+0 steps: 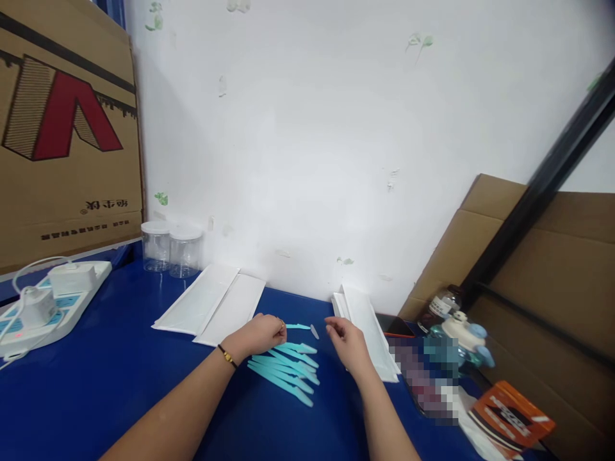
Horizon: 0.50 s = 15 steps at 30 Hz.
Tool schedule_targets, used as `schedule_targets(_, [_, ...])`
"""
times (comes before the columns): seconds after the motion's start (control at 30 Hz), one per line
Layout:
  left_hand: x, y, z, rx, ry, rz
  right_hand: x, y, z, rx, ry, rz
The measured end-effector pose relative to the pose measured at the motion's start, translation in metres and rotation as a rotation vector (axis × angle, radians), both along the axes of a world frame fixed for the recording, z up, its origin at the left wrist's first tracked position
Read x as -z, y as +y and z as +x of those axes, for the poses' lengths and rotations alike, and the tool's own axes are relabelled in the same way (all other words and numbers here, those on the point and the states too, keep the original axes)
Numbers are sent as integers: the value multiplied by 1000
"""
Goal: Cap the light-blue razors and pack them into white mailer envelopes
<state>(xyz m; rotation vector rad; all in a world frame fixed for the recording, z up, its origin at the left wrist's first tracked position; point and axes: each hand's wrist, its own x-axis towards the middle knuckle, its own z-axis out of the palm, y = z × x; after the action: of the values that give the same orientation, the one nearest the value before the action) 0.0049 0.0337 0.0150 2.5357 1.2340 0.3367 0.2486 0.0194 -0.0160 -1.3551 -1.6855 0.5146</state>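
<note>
My left hand [264, 334] is closed around the handle end of a turquoise eyebrow razor [298, 326], which points right. A small translucent cap-like piece [314, 331] lies slantwise at the razor's tip; whether it is attached cannot be made out. To the right of that tip is my right hand [344, 340], its fingers loosely bent and apart, with nothing visible in them. Below the hands several more turquoise eyebrow razors [283, 371] lie fanned out on the blue table [158, 397], their wider ends towards the right.
Flat white packets [204, 301] lie at left, and another stack of white packets [368, 333] at right. Two clear jars [185, 253] stand by the wall. A power strip [62, 320] sits far left. A phone [394, 325], brown bottle [439, 307], teal bottle [459, 342] and orange pouch [512, 416] are at right.
</note>
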Motion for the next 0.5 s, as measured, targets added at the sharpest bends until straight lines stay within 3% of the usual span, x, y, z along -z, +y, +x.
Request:
schedule_targets(0.1, [7,5,1,-82,-15,67,7,4,-4,50,-290,65])
schedule_targets(0.23, [24,19,5,-192,-52,171,18,11,-18,66,-501,61])
schedule_targets(0.37, [36,29,9,-235,-53,137,25,17,-24,107,-524,38])
schedule_targets(0.5, [36,31,10,-252,-55,127,25,17,-18,127,-464,25])
